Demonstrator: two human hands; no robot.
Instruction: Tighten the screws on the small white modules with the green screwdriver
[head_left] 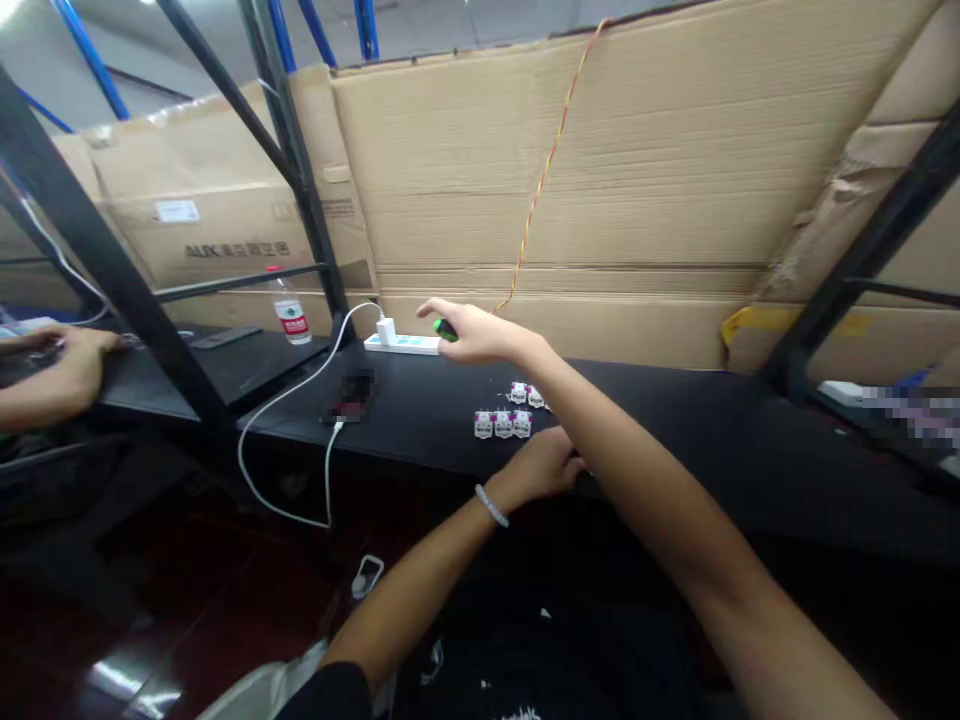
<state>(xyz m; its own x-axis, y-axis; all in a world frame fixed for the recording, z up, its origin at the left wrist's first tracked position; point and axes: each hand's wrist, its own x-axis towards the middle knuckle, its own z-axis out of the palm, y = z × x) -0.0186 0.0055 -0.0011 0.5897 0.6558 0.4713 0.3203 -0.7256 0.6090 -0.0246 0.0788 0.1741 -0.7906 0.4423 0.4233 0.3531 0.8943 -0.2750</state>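
Note:
My right hand [472,335] is raised over the back of the black table [420,420], in front of the power strip. Its fingers are closed around a small green-and-black handle [446,330], whose tool end I cannot make out; the index finger reaches out to the left. The right forearm crosses over my left hand [551,460], which rests low at the table's front edge with curled fingers. Whatever that hand holds is hidden behind the forearm. Just beyond it stand several small white parts with purple bits [502,425], in two rows.
A white power strip [412,346] with a plugged charger [385,330] lies along the cardboard wall [600,180]. Its white cable [244,440] loops over the table's edge to a phone [351,398]. A water bottle [291,312] and another person's hand [75,365] are at left.

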